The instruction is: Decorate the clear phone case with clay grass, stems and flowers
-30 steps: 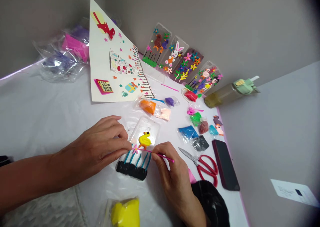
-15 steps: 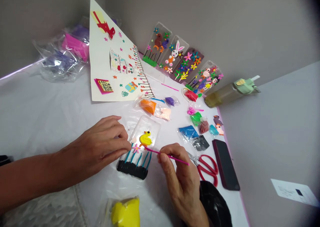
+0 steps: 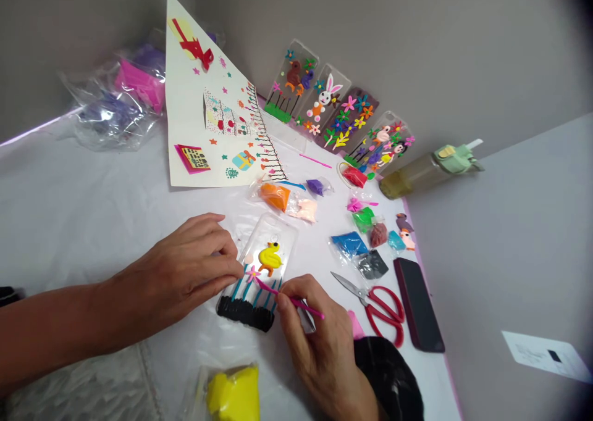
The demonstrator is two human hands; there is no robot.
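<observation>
A clear phone case lies on the white table, with a yellow clay duck, a pink flower, teal stems and a black clay base on it. My left hand rests at the case's left edge, fingers bent and together; whatever is under the fingertips is hidden. Pinched in my right hand is a thin pink tool, its tip beside the flower's right petals, below the duck.
Red-handled scissors and a dark phone lie at the right. Several clay packets, such as the orange one, sit beyond the case. A yellow packet is in front. A decorated card, cases and bottle stand behind.
My right hand has moved left and toward me, and the tool's tip has gone from the duck's feet to the flower. More of the scissors shows. My left hand has stayed put.
</observation>
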